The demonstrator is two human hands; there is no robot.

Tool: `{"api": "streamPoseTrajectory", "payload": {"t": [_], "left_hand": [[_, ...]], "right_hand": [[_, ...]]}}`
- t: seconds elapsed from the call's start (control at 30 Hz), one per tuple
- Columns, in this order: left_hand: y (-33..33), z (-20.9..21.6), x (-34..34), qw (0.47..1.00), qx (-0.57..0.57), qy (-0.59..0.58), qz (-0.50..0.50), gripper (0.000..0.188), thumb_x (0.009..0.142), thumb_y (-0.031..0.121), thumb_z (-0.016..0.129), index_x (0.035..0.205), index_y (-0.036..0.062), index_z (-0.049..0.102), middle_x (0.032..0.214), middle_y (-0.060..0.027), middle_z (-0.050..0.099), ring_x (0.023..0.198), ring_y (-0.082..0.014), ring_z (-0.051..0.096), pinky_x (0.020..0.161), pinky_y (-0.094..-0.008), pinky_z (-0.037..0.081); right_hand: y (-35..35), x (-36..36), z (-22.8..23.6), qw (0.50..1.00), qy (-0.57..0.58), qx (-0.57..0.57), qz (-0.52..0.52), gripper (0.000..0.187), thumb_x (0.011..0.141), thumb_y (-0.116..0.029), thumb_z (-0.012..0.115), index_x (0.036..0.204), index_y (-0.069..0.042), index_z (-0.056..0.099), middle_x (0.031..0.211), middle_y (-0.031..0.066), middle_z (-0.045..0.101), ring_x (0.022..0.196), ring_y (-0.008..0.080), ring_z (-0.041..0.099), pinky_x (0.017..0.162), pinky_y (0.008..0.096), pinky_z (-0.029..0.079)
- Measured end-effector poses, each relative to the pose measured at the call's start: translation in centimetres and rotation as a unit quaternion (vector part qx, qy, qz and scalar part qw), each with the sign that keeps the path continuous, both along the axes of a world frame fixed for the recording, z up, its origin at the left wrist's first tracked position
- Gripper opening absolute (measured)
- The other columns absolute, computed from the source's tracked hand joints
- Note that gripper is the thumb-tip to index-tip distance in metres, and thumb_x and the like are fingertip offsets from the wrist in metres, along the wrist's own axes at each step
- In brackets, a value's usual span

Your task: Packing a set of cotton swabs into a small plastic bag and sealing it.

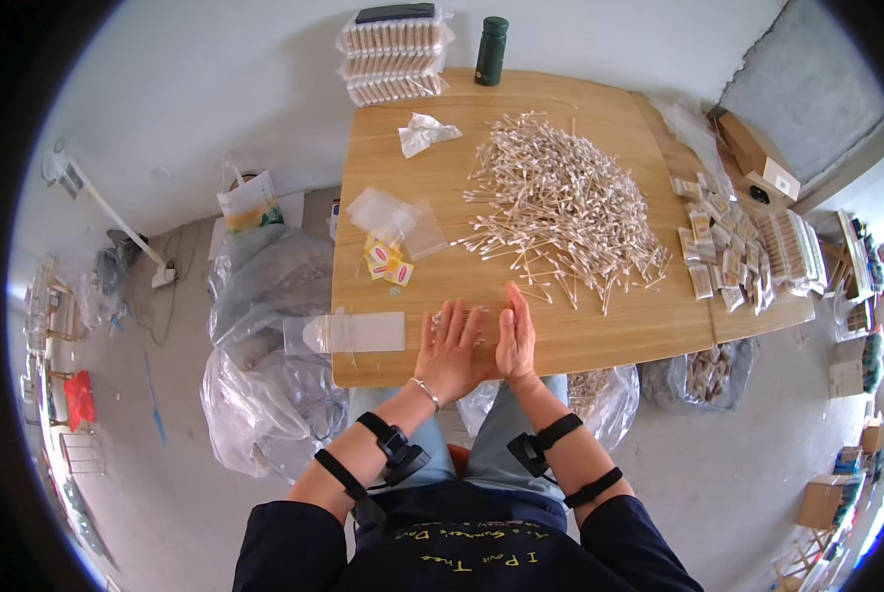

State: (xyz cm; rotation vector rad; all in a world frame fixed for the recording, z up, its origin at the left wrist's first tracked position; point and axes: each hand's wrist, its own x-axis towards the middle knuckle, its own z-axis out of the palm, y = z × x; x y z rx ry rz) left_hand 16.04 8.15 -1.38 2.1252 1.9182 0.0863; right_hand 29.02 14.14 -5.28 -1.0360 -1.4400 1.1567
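My left hand [450, 340] lies palm down near the front edge of the wooden table [560, 345], fingers stretched out. White tips of a few cotton swabs [482, 312] peek out around its fingers; how many are beneath is hidden. Close by on the right, my right hand [516, 338] stands on its side with straight fingers, its palm turned toward the left hand. Beyond both hands spreads a large loose heap of cotton swabs [570, 197]. Left of my left hand, a clear flat plastic bag [368, 333] overhangs the table's left edge.
Yellow-and-white labels [387, 259] lie beside clear bags [392, 219]. Crumpled tissue [427, 134], a dark green bottle [492, 51] and stacked swab packs [392, 64] sit farther back. More small packs [723, 242] pile up at right. Large plastic sacks [264, 335] flank the table's left side.
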Motion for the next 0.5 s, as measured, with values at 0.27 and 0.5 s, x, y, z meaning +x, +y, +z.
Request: {"api": "streamPoseTrajectory", "payload": {"t": [0.27,0.5], "left_hand": [[-0.1,-5.5,-3.7,0.754,0.273,-0.556,0.219,0.046,0.096,0.003,0.044,0.140,-0.0040,0.034,0.145,-0.0197,0.037,0.136,-0.0300,0.036,0.114,-0.0392,0.028],[0.1,-5.7,-3.2,0.737,0.269,-0.573,0.235,0.046,0.097,0.006,0.044,0.141,-0.0041,0.033,0.145,-0.0195,0.037,0.136,-0.0293,0.035,0.114,-0.0386,0.027]], "right_hand": [[-3.6,-2.5,1.9,0.811,-0.503,0.258,0.153,0.079,0.087,-0.045,0.055,0.143,0.004,0.030,0.152,0.0201,0.027,0.144,0.0336,0.017,0.117,0.0466,0.012],[-0.1,-4.8,2.6,0.770,-0.582,0.201,0.167,0.085,0.086,-0.053,0.051,0.147,0.000,0.025,0.153,0.0213,0.022,0.145,0.0362,0.013,0.118,0.0470,0.008]]}}
